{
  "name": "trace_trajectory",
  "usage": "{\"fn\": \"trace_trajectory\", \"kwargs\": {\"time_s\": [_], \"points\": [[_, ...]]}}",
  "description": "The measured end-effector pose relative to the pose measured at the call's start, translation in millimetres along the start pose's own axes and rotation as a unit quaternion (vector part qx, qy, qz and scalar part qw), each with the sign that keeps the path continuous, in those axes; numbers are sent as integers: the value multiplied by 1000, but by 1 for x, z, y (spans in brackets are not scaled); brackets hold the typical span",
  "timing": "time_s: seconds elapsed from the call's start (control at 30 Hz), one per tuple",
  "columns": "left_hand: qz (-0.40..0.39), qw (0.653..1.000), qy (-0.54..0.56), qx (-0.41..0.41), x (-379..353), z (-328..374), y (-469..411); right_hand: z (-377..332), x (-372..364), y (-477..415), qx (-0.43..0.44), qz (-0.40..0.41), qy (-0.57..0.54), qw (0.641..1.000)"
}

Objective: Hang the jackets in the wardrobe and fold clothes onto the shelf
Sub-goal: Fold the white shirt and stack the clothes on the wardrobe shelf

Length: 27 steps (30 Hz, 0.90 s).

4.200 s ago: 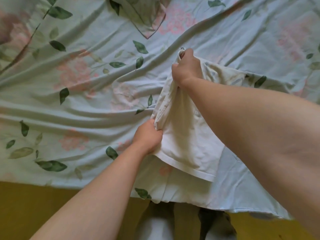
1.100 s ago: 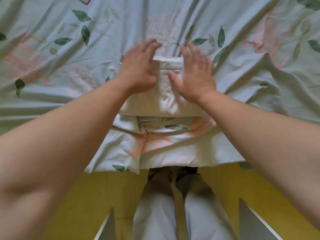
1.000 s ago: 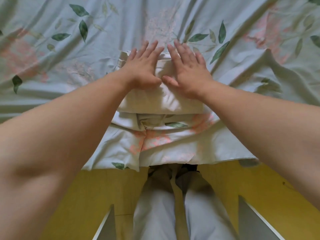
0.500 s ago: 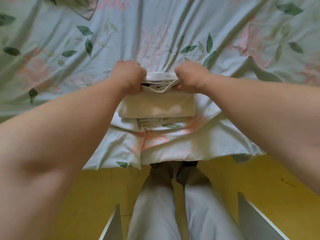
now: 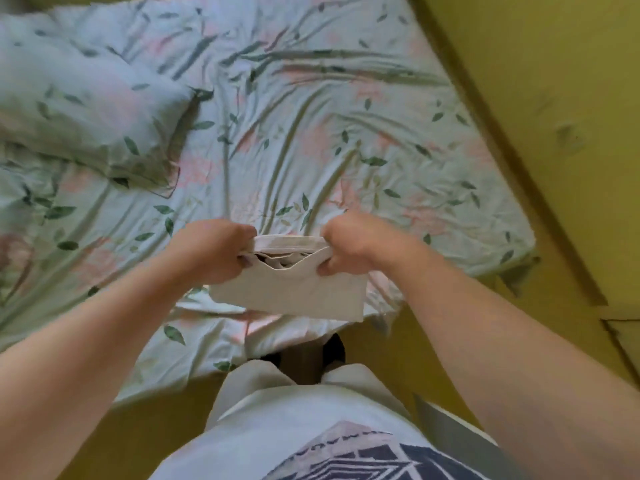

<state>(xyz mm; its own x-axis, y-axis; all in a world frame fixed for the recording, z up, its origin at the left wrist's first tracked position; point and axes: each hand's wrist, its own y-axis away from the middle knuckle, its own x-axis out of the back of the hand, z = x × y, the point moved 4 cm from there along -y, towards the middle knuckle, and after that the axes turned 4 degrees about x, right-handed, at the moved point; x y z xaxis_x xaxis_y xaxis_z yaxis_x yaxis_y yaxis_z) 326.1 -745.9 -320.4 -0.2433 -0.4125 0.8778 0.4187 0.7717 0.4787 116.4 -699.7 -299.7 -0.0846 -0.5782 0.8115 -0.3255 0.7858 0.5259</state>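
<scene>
A folded white garment (image 5: pixel 294 292) hangs in the air above the near edge of the bed. My left hand (image 5: pixel 214 251) grips its upper left end and my right hand (image 5: pixel 349 249) grips its upper right end, both fists closed on the stacked layers. The folded layers gape slightly between my hands. The lower edge of the garment droops toward my legs. No jacket, wardrobe or shelf is in view.
The bed (image 5: pixel 311 116) carries a pale sheet with leaf and pink flower print, rumpled at the near edge. A matching pillow (image 5: pixel 86 109) lies at the far left. Yellow floor (image 5: pixel 536 98) runs along the right side and under my legs (image 5: pixel 294 403).
My hands went from pressing the garment flat on the bed to gripping its far edge, and now hold it lifted off the sheet. The view has pulled back and tilted.
</scene>
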Motion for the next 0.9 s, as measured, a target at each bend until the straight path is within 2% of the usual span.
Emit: {"fn": "trace_trajectory", "kwargs": {"time_s": [0.17, 0.27, 0.43, 0.7, 0.9], "points": [[67, 992, -32, -99, 94, 45, 29, 9, 51, 101, -113, 56, -36, 991], [126, 974, -49, -180, 145, 72, 42, 10, 65, 157, -193, 92, -87, 973], [162, 941, -61, -292, 206, 118, 65, -17, 90, 248, -283, 163, -140, 935], [198, 879, -103, -422, 259, 200, 127, -60, 86, 368, -415, 239, -175, 860], [182, 841, -122, -495, 271, 268, 174, -75, 63, 443, -488, 257, -186, 813]]}}
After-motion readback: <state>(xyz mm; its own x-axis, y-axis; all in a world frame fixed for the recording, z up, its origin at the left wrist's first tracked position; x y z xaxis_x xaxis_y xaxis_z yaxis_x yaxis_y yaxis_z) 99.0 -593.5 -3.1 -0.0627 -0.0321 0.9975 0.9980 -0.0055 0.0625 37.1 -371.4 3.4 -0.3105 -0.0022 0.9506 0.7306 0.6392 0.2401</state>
